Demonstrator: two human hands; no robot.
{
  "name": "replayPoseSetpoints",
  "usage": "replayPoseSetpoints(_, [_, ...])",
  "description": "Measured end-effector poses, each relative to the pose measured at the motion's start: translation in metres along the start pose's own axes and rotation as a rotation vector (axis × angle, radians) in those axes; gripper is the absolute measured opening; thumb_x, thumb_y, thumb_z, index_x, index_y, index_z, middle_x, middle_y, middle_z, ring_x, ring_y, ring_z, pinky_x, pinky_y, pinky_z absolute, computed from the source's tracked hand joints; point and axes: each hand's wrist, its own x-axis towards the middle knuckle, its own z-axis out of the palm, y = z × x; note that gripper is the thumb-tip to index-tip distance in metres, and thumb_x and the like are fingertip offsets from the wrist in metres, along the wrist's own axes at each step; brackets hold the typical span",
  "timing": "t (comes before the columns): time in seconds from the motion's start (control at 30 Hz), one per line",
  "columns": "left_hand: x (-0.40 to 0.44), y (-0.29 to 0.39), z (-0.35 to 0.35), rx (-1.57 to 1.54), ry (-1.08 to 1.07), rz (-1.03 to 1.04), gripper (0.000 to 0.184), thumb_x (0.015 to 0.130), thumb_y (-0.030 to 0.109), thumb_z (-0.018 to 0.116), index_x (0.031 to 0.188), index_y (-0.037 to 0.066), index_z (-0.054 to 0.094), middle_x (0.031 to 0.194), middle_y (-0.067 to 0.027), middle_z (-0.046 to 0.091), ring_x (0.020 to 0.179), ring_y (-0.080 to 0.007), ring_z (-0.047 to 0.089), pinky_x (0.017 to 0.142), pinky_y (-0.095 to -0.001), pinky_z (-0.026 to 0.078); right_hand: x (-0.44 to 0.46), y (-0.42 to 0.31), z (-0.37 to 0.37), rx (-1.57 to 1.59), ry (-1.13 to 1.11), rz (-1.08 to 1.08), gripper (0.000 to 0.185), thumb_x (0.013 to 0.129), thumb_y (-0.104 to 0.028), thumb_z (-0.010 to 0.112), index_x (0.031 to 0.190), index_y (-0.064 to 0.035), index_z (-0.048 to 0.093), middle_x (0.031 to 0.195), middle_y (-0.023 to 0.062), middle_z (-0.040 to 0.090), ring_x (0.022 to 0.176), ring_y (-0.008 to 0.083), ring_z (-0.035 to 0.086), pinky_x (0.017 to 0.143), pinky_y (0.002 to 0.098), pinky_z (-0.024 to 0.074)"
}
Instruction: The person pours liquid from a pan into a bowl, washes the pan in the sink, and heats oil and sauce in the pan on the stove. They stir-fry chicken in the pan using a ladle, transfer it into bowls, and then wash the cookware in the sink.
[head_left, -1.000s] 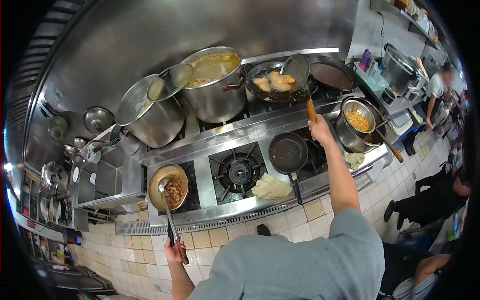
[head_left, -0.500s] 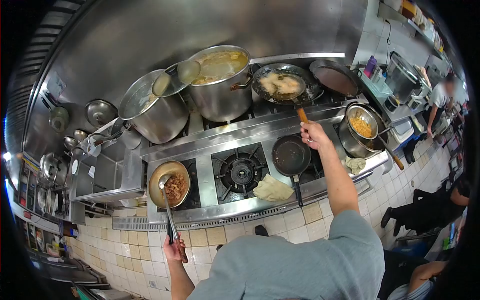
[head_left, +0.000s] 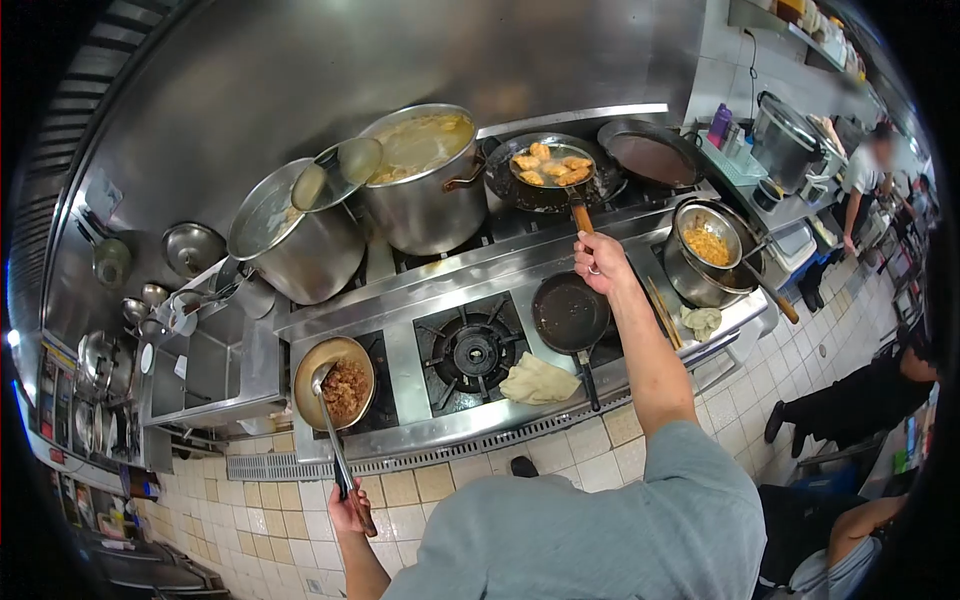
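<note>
Head view: right grip (head_left: 598, 262) clasps strainer (head_left: 581, 215); left grip (head_left: 346, 508) clasps ladle (head_left: 336, 443), pan (head_left: 345, 349); any shelf (head_left: 790, 38) lettering illegible.

A loose grey shirt (head_left: 590, 535) with short sleeves, a ring (head_left: 594, 270), a dark shoe (head_left: 523, 466).

- Mesh skimmer (head_left: 581, 212): round basket, wooden handle pointing near; basket at far side, over wok, loaded; touching the oil or not, can't tell.
- Fried pieces (head_left: 573, 178): golden-orange, irregular, several, spread inside the basket.
- Wok (head_left: 512, 192): dark, wide, far row of range, around the basket.
- Pan (head_left: 340, 349): near left, tan interior, tilted, black handle pointing near.
- Chopped brown food (head_left: 347, 390): loose heap inside pan.
- Ladle (head_left: 333, 434): metal, brown grip, slanted, head against the heap.
</note>
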Motion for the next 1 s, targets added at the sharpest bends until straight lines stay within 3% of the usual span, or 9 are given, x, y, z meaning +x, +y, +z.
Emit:
replayPoseSetpoints(0.17, [0.005, -0.001, -0.002, -0.034, -0.018, -0.028, 0.052, 0.098, 0.046, 0.053, 0.12, -0.001, 0.058, 0.107, -0.0111, 0.071, 0.072, -0.0218, 0.065, 0.058, -0.0332, 0.055, -0.005, -0.02, -0.006, -0.16, -0.018, 0.016, 0.014, 0.1, -0.014, 0.055, 0.089, -0.0064, 0.049, 0.071, 0.0013, 0.049, 0.048, 0.0081, 0.039, 0.042, 0.0268, 0.0314])
replayPoseSetpoints(0.47, [-0.005, -0.004, 0.01, -0.037, -0.032, 0.007, 0.057, 0.1, 0.047, 0.049, 0.123, -0.005, 0.055, 0.107, -0.0135, 0.07, 0.076, -0.0234, 0.065, 0.061, -0.0344, 0.058, -0.038, -0.078, -0.018, 0.051, -0.078, 0.003, 0.016, 0.1, -0.015, 0.054, 0.089, -0.0065, 0.049, 0.071, -0.0006, 0.048, 0.048, 0.0058, 0.035, 0.044, 0.0247, 0.0298])
replayPoseSetpoints(0.63, [-0.007, -0.003, 0.014, -0.001, -0.124, -0.017, 0.056, 0.102, 0.046, 0.046, 0.125, -0.005, 0.054, 0.109, -0.015, 0.069, 0.08, -0.0253, 0.066, 0.064, -0.0353, 0.061, -0.089, -0.12, -0.06, 0.241, -0.162, -0.084, 0.013, 0.1, -0.016, 0.055, 0.097, -0.0034, 0.052, 0.073, -0.0012, 0.051, 0.05, 0.0044, 0.041, 0.045, 0.0223, 0.0319])
replayPoseSetpoints(0.73, [-0.002, -0.003, 0.008, -0.026, -0.131, -0.036, 0.054, 0.102, 0.044, 0.045, 0.126, -0.004, 0.053, 0.111, -0.0143, 0.068, 0.082, -0.025, 0.066, 0.065, -0.0356, 0.062, -0.144, -0.108, -0.09, 0.121, -0.064, -0.2, 0.012, 0.1, -0.016, 0.055, 0.097, -0.0051, 0.051, 0.073, -0.0006, 0.051, 0.049, 0.0055, 0.04, 0.043, 0.0236, 0.0315])
replayPoseSetpoints(0.8, [-0.006, -0.005, 0.008, 0.027, -0.112, 0.029, 0.054, 0.102, 0.045, 0.045, 0.127, -0.003, 0.053, 0.111, -0.0132, 0.067, 0.084, -0.0245, 0.066, 0.067, -0.0362, 0.061, -0.197, -0.091, -0.086, -0.168, 0.223, -0.358, 0.017, 0.102, -0.019, 0.051, 0.089, -0.0083, 0.048, 0.069, -0.0008, 0.048, 0.046, 0.006, 0.037, 0.041, 0.0239, 0.0316])
replayPoseSetpoints(0.87, [-0.006, -0.002, 0.005, 0.063, -0.109, 0.06, 0.054, 0.102, 0.045, 0.045, 0.127, -0.002, 0.053, 0.11, -0.0126, 0.067, 0.085, -0.0243, 0.066, 0.068, -0.0364, 0.06, -0.221, -0.072, -0.121, -0.253, 0.276, -0.374, 0.017, 0.103, -0.02, 0.051, 0.09, -0.0087, 0.048, 0.07, -0.0003, 0.049, 0.045, 0.0068, 0.037, 0.039, 0.025, 0.031])
replayPoseSetpoints(0.97, [0.001, 0.0, -0.006, 0.048, -0.157, -0.012, 0.058, 0.1, 0.048, 0.047, 0.129, -0.002, 0.052, 0.11, -0.0133, 0.067, 0.086, -0.0248, 0.066, 0.071, -0.0384, 0.059, -0.242, -0.06, -0.155, -0.134, 0.402, -0.39, 0.019, 0.103, -0.02, 0.05, 0.088, -0.0094, 0.047, 0.07, 0.0, 0.049, 0.045, 0.0072, 0.037, 0.039, 0.0251, 0.0316])
replayPoseSetpoints(1.0, [0.004, 0.0, -0.01, -0.017, -0.216, -0.089, 0.06, 0.1, 0.049, 0.048, 0.13, -0.002, 0.052, 0.11, -0.0139, 0.067, 0.087, -0.0256, 0.066, 0.073, -0.039, 0.059, -0.24, -0.054, -0.189, -0.1, 0.369, -0.385, 0.015, 0.102, -0.022, 0.052, 0.097, -0.0074, 0.053, 0.078, 0.0013, 0.05, 0.046, 0.0086, 0.04, 0.039, 0.0265, 0.0342])
